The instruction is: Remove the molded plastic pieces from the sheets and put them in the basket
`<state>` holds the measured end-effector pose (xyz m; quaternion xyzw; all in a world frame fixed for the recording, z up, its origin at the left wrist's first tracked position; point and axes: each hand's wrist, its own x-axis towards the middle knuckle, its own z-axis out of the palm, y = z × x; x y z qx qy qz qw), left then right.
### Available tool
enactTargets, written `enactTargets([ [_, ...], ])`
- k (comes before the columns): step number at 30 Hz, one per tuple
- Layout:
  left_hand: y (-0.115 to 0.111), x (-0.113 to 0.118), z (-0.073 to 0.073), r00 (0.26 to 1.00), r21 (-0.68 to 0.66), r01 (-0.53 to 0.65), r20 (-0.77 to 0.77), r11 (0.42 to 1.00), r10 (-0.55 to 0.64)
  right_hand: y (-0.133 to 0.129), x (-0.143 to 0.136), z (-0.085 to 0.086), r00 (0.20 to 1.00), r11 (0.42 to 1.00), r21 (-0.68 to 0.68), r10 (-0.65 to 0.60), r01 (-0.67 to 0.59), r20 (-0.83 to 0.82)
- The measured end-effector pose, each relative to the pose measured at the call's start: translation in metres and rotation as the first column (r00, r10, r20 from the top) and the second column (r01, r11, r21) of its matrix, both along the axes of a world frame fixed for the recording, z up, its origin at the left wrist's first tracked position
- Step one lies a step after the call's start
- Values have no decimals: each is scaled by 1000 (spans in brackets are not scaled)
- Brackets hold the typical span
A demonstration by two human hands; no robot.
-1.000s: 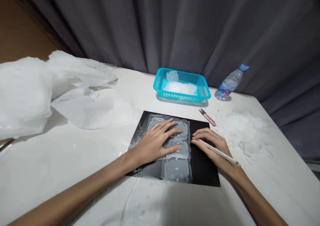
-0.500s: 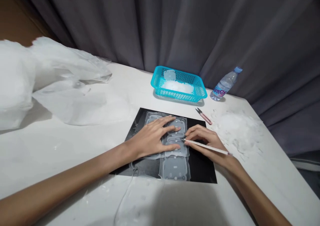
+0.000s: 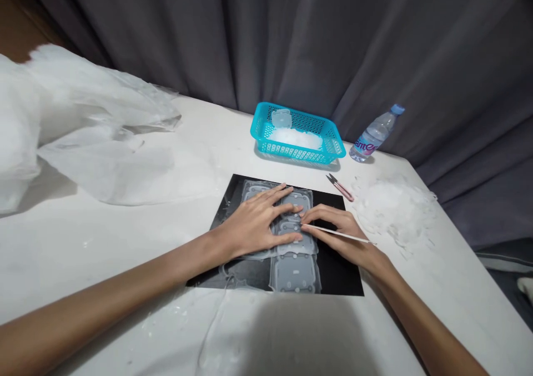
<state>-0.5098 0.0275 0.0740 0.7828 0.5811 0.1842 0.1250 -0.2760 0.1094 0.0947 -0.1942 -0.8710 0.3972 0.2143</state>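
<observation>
On a black mat point(image 3: 341, 276) lies a sheet of joined translucent moulded pieces point(image 3: 295, 273), with rounded rectangular outlines and small dots. My left hand point(image 3: 260, 220) lies spread over this sheet, fingers apart, pressing on it and hiding part of it. A thin white stick-like tool, like a slim pen or craft knife point(image 3: 345, 234), is pinched in my right hand point(image 3: 337, 229). Its tip meets the right side of the sheet, close to my left index finger and thumb; the fingers hide just what the tip is.
A blue basket point(image 3: 300, 156) holding translucent pieces stands at the back, beside a water bottle point(image 3: 372, 137). Pink-handled thread snips point(image 3: 340, 188) lie right of the mat, near a pile of clear scraps point(image 3: 395, 209). Large white plastic bags point(image 3: 95, 126) cover the left rear.
My right hand and the tool have shifted slightly left and up along the sheet. My left hand stays spread in place. The whole view has shifted a little.
</observation>
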Motion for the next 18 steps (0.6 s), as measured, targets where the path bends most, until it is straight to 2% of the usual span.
enactTargets([
  [11, 0, 0, -1, 1000, -8, -12, 26, 1000, 13, -1, -2, 0, 1000, 998, 66, 12, -14, 24],
  [15, -1, 1, 1, 1000, -1, -2, 11, 1000, 2, -3, -4, 0, 998, 980, 193, 38, -45, 42],
  [18, -3, 5, 2, 1000, 2, -17, -5, 1000, 17, -4, -6, -2, 996, 938, 337, 61, -77, 58],
])
